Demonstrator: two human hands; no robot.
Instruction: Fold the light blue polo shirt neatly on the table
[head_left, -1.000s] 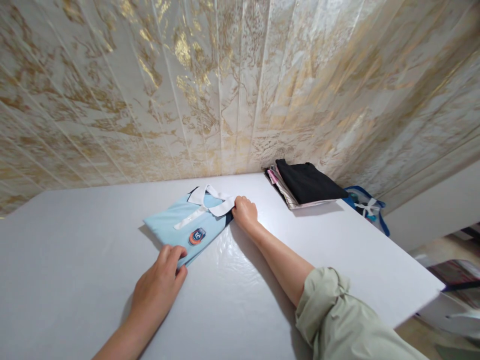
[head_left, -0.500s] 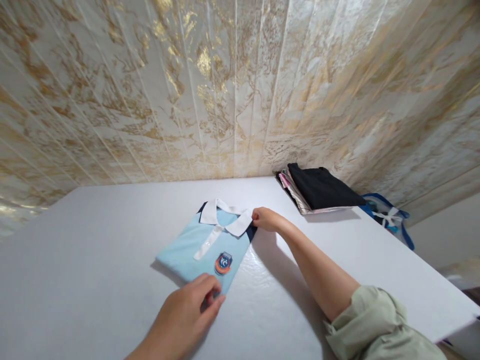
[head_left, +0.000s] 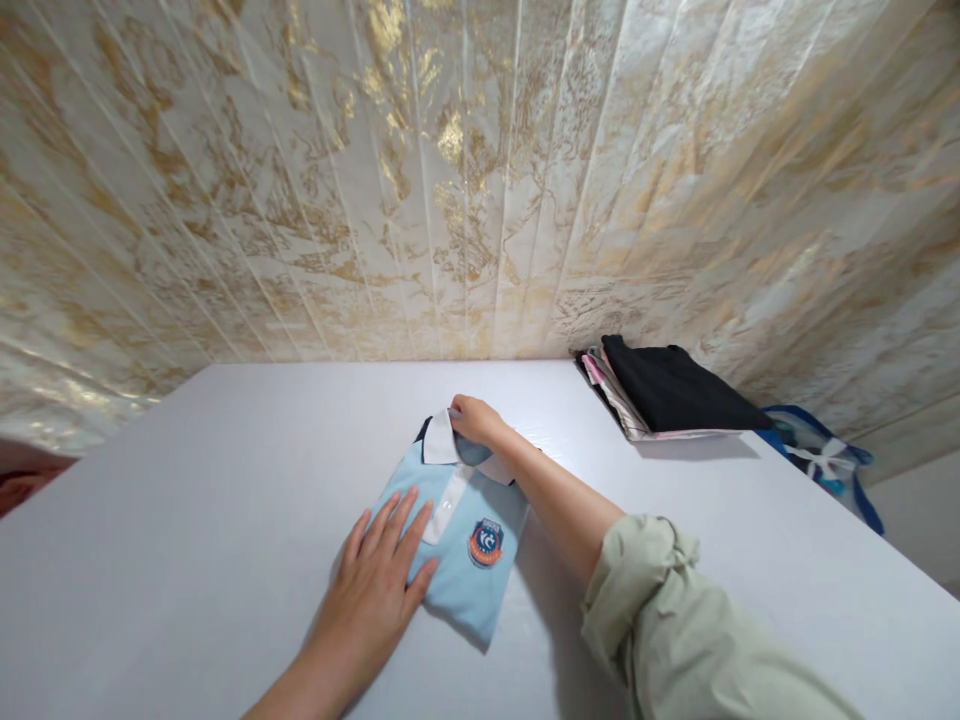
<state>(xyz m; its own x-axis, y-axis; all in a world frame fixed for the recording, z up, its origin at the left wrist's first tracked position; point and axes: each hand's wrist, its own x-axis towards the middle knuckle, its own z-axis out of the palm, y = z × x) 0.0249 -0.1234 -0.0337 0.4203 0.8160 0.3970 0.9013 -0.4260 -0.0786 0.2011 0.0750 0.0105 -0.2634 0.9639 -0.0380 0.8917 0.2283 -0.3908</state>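
Note:
A folded light blue polo shirt (head_left: 466, 560) with a white collar and a round orange and blue badge lies on the white table (head_left: 187, 500). My left hand (head_left: 382, 575) rests flat on the shirt's left side, fingers stretched out and spread. My right hand (head_left: 474, 422) is at the collar, fingers curled and pinching the white collar edge. My right forearm, in a rolled pale green sleeve, crosses the shirt's right side.
A stack of folded clothes (head_left: 667, 390) with a black garment on top sits at the table's back right, against the gold-veined wall (head_left: 480, 170). A blue and white bag (head_left: 821, 460) lies beyond the table's right edge.
The shirt has turned and come nearer to me. My left hand went from its lower corner to lying flat on it. My right hand shifted from the collar's right end to its top.

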